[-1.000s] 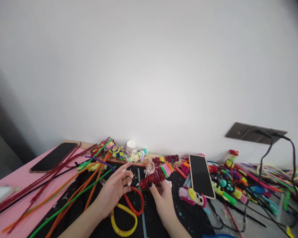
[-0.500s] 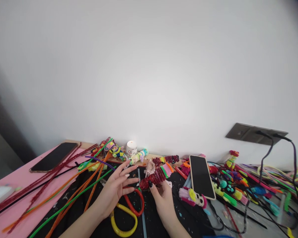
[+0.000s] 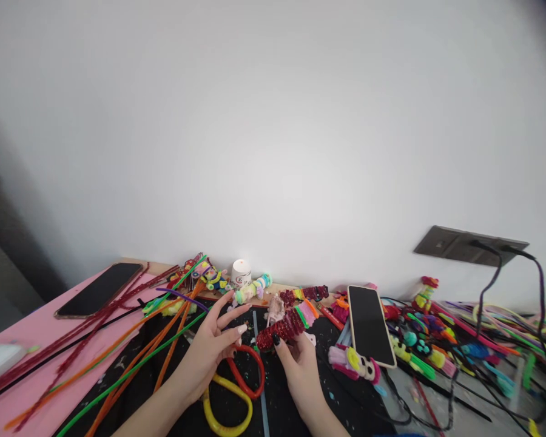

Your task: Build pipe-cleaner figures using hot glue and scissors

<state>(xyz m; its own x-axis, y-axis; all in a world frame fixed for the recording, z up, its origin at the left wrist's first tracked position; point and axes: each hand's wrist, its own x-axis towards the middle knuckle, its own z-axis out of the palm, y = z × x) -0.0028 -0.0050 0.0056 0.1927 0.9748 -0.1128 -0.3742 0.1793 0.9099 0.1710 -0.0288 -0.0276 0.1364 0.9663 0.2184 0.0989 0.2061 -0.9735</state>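
Observation:
My right hand (image 3: 300, 367) is closed on a dark red tinsel pipe-cleaner piece (image 3: 282, 331), its thumb on top. The piece is a thick wound roll with green, pink and orange bands at its far end. Just left of it, my left hand (image 3: 213, 346) is raised with index and middle fingers stretched out and the other fingers bent, holding nothing that I can see. Under that hand lie scissors with a red loop and a yellow loop (image 3: 227, 428) on the black mat (image 3: 323, 400). My left wrist and hand partly hide them.
Long red, orange and green pipe cleaners (image 3: 131, 358) spread across the pink sheet (image 3: 9, 340) at left, beside a dark phone (image 3: 97, 290). A second phone (image 3: 370, 325), a pink-and-yellow figure (image 3: 355, 363) and tangled cables lie right. A white roll (image 3: 241, 273) stands by the wall.
My left fingers have shifted: the thumb now shows toward the roll, and the lower fingers have bent inward. My right hand and the red roll are nearly unmoved.

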